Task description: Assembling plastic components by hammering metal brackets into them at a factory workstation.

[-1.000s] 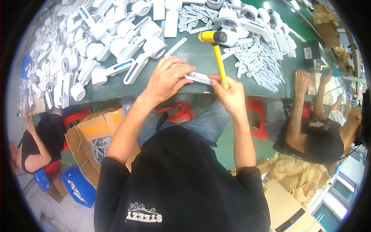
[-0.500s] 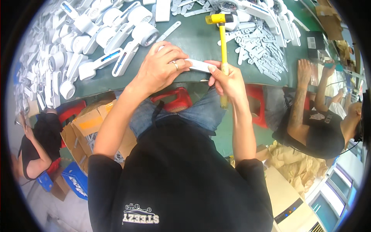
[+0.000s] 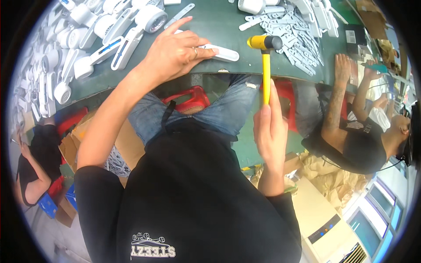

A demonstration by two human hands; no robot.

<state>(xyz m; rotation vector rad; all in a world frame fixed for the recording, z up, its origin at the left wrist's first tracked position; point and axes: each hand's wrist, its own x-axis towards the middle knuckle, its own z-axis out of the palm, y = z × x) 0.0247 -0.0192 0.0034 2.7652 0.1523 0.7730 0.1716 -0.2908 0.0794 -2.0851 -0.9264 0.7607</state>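
My left hand (image 3: pixel 175 53) steadies a long white plastic handle (image 3: pixel 227 54) on the table, close to its front edge. One finger is stretched out while the thumb and others grip the part; its far end is hidden under the palm. In my right hand (image 3: pixel 271 125) is a hammer (image 3: pixel 266 72) with a yellow shaft and a yellow-and-black head. It is held up, head above the fist, to the right of the white handle and apart from it. A flat grey strip (image 3: pixel 179 16) lies just beyond my left fingers.
White round-headed units with handles (image 3: pixel 105 26) are heaped at the left of the green table (image 3: pixel 206 28). Flat grey strips (image 3: pixel 294 39) pile up at the right, beside more white units. A co-worker's arm (image 3: pixel 335 101) rests at the right table edge; another person (image 3: pixel 39 153) sits far left.
My right hand has let go of the white handle and drawn back toward me and right, with the hammer now gripped by its shaft. My left hand stays on the handle, one finger lifted out.
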